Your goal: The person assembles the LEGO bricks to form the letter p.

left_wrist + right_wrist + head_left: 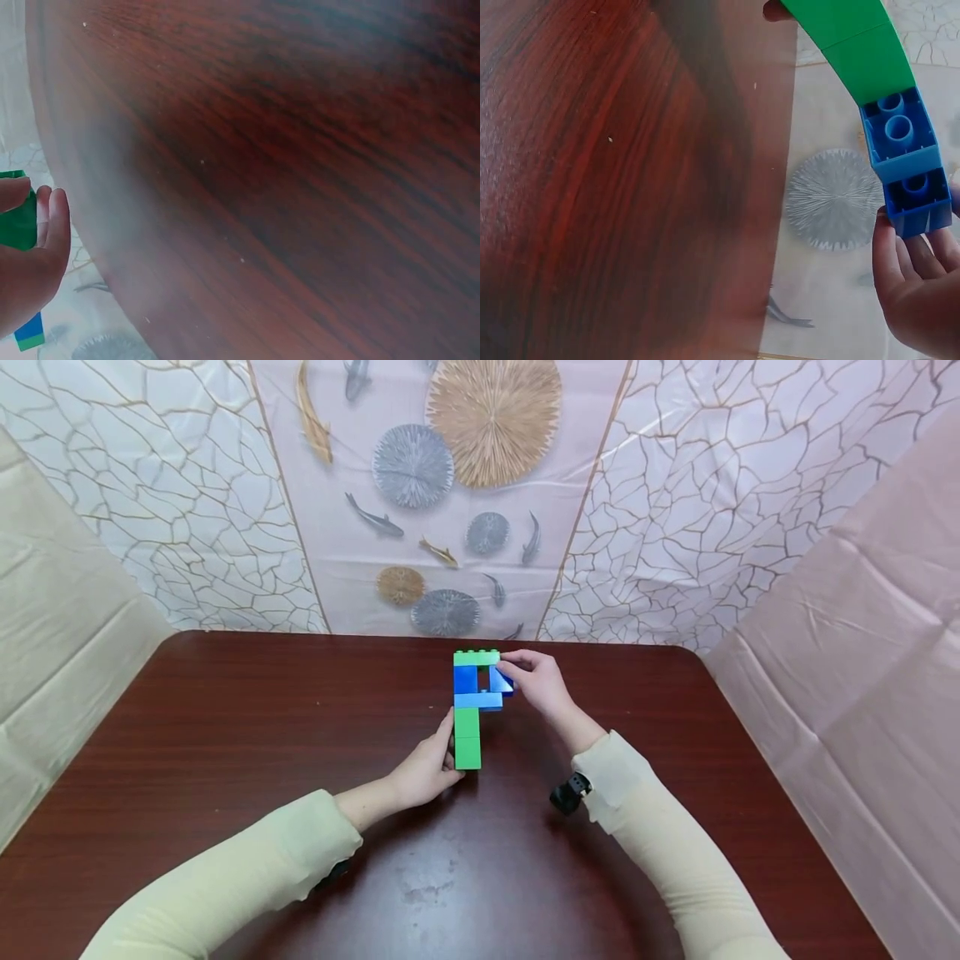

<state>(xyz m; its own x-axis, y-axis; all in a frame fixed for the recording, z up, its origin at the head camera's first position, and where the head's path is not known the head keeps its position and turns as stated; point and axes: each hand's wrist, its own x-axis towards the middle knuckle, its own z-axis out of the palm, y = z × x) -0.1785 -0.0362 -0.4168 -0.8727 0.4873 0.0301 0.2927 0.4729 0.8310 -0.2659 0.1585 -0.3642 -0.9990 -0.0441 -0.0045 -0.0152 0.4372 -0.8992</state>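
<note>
A P-shaped build of toy building bricks stands in the middle of the head view. Its stem is green bricks [467,738], with a light blue brick [477,701] across them. Above that are a dark blue brick [465,679] and a blue brick [501,680], with a gap between, topped by a long green brick [476,657]. My left hand [424,773] grips the green stem low on its left side. With thumb and fingers, my right hand [542,682] holds the upper right blue brick. The right wrist view shows hollow blue undersides [900,131].
The dark brown tabletop [247,735] spreads around both arms. Behind its far edge hangs a patterned cloth [360,568], and pale cloth walls [840,668] flank the sides. A black strap device [570,793] is on the right wrist.
</note>
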